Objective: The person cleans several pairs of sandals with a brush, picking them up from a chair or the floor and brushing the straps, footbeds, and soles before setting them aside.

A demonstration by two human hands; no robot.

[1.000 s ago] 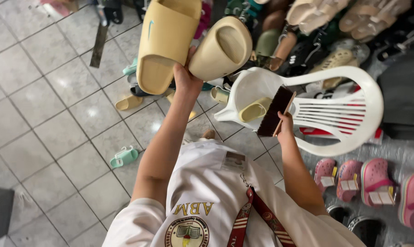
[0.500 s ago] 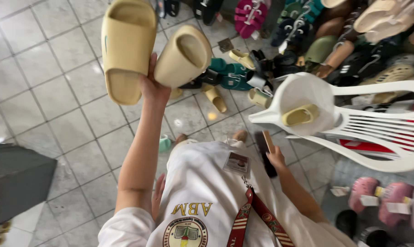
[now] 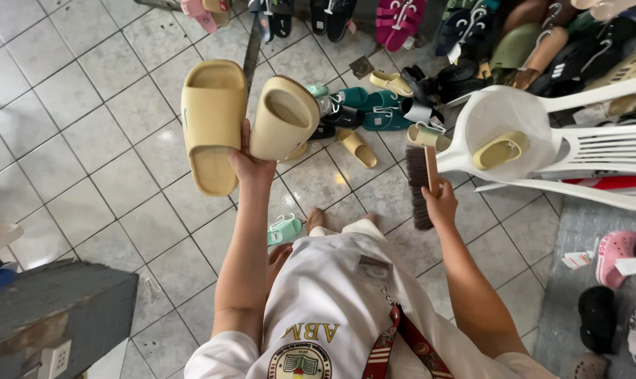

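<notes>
The left hand [image 3: 251, 165] is raised in front of the person, and its fingers are clenched around a pair of beige slides [image 3: 244, 123], one on each side of the fingers, soles turned outward. The right hand [image 3: 441, 205] has its fingers closed on the wooden handle of a brush [image 3: 420, 186]; the dark bristles hang on the left side of these fingers.

Small white paper tags [image 3: 578, 260] lie on a grey mat far to the right of the right fingers, beside a pink clog [image 3: 615, 253]. A white hanger hook sits on a mint sandal [image 3: 284, 229] on the floor, just below and between the two hands.

To the left of the left fingers the tiled floor [image 3: 86, 140] has much free room. To the right of the brush a tipped white plastic chair [image 3: 542, 140] stands close, with a small yellow sandal [image 3: 500, 149] on it. Beyond the fingers many shoes crowd the floor, among them teal sandals [image 3: 371, 116].
</notes>
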